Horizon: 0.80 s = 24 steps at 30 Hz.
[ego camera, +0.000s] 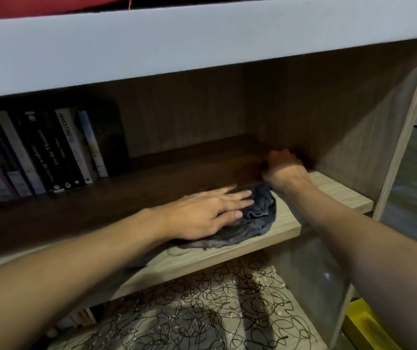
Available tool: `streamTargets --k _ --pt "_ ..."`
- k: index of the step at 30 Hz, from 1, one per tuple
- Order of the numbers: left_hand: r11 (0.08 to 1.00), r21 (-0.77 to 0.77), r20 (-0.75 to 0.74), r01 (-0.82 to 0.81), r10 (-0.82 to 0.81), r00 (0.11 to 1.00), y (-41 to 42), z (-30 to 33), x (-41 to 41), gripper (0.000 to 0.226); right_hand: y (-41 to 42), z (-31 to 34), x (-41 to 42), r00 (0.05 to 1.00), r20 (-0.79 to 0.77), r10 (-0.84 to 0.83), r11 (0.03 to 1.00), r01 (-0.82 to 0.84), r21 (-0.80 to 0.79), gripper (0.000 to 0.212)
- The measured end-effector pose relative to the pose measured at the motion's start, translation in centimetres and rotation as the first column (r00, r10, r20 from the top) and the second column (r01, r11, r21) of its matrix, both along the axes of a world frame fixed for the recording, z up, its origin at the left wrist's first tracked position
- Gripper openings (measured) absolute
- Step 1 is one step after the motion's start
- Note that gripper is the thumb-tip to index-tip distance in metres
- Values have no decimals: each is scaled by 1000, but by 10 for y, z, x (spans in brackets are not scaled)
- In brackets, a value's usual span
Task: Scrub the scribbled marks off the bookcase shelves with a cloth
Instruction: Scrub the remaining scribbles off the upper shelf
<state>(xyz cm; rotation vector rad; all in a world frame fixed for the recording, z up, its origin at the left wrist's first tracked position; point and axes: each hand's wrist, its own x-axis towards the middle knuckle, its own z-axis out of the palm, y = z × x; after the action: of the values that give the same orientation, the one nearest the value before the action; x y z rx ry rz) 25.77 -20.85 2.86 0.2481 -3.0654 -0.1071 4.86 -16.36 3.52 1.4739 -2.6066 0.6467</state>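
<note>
The upper shelf (290, 223) appears clean under the flat left hand (202, 213) pressing the cloth (252, 223). The right hand (284, 168) is curled (contents unclear). Scribbles (202, 304) remain on the lower shelf (265, 334).

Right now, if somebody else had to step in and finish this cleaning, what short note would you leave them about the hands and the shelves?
Left hand: flat, fingers straight, pressing the dark cloth onto the middle shelf near its front edge.
Right hand: curled, at the shelf's back right corner by the cloth's far end; whether it grips the cloth is hidden in shadow.
Books stand at the left of this shelf.
Done: no marks show on the lit part of the middle shelf; the back is too dark to judge.
Left: the lower shelf is covered in black scribbles, with none wiped off yet.
</note>
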Motion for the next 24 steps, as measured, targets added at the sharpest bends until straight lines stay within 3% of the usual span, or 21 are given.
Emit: streamTargets --k 2,4,5,6,8,10,11,13,15,17,21,22,24 --pt "982 2 -12 -190 190 982 -31 0 -8 43 -1 0 0 1000 5 2 1000 -2 1 25" --pt "865 174 -138 -470 494 858 -61 1 -21 49 -1 0 1 1000 9 6 1000 -6 11 24" --pt "850 202 -179 -486 520 835 -68 0 -26 46 -1 0 1 1000 6 8 1000 -8 12 23" --pt "880 166 -203 -445 472 858 -65 -2 -30 40 -1 1 1 1000 5 7 1000 -7 11 23" --pt "965 -58 -169 -257 244 955 -37 -9 -25 39 -2 0 -2 1000 -4 10 1000 -10 12 23" --pt "994 -65 -175 -84 72 982 -8 -13 -1 42 -3 0 -4 1000 -15 15 1000 -15 6 23" --pt "994 -80 -150 -77 64 987 -12 -13 10 42 -3 0 -4 1000 -18 16 1000 -16 2 23" --pt "962 -124 -82 -241 233 969 -40 -5 21 43 -3 -1 -3 1000 -18 25 1000 -25 4 22" --pt "886 -75 -92 -458 452 887 -68 4 13 41 -3 -1 -2 999 -18 29 1000 -29 6 21" --pt "914 -48 -114 -404 397 911 -57 1 -6 35 -3 0 -3 1000 -20 18 1000 -18 -2 22" --pt "998 -2 -176 -60 59 983 12 -10 20 42 -3 -1 -2 1000 -6 18 1000 -18 -15 24" --pt "999 -22 -144 -50 46 988 4 -11 32 42 -3 -1 -1 1000 -6 20 1000 -20 -15 23" --pt "973 -88 -60 -215 211 976 -31 -5 38 40 -2 -1 0 1000 -10 15 1000 -15 -18 23"
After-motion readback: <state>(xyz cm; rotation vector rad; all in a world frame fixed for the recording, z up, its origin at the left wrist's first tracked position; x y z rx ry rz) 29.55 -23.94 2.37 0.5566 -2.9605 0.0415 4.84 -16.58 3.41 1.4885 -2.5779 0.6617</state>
